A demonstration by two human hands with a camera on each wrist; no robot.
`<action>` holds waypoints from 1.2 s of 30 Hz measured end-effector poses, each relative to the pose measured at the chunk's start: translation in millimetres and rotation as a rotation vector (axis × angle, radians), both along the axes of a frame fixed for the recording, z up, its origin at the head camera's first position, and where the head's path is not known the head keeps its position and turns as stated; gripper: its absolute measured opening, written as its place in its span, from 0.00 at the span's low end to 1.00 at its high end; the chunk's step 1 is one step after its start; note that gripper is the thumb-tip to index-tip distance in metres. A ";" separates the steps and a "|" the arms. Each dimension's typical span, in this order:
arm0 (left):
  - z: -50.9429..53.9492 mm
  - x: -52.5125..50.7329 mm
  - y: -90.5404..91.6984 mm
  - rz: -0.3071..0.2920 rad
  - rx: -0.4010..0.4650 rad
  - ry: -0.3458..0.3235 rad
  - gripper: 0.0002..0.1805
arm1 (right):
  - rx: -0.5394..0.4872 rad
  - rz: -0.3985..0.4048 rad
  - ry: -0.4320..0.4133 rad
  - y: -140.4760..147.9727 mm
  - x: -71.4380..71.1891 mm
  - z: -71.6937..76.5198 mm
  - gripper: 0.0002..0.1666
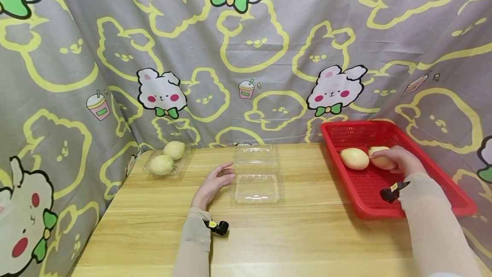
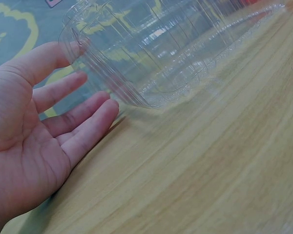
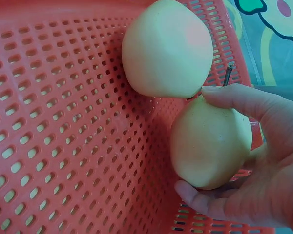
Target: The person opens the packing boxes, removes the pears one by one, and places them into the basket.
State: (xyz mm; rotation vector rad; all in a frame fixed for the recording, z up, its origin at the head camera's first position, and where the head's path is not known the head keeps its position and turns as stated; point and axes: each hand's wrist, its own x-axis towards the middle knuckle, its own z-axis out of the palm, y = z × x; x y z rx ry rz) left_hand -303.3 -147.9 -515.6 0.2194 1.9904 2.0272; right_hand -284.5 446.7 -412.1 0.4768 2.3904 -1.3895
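Ample floor (image 3: 73, 122) separates gripped pear (image 3: 210, 141) from basket's front (image 1: 378, 213).

Four pears (image 1: 355, 158): two at ten o'clock on the one table (image 1: 300, 243), two toward three o'clock in the one basket (image 1: 365, 187). Two clear boxes (image 1: 258, 183): one at ten o'clock, one at twelve. One left hand (image 1: 213, 185), one right hand (image 1: 403, 160). Two wrist cameras (image 1: 220, 227).

this looks like a curtained-off booth, with cartoon-print cloth (image 1: 265, 82) hanging around a wooden table (image 1: 307, 243).
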 end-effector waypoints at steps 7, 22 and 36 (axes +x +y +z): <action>0.9 -0.1 0.3 -0.002 -0.005 -0.001 0.32 | -0.102 -0.060 -0.010 -7.4 9.2 0.8 0.07; -2.2 0.6 -0.7 -0.001 -0.026 0.030 0.32 | -0.050 -0.042 -0.054 -6.8 8.7 -1.8 0.07; -1.3 0.6 -0.8 0.006 -0.006 0.021 0.33 | -0.104 -0.121 -0.042 -18.4 19.7 5.3 0.12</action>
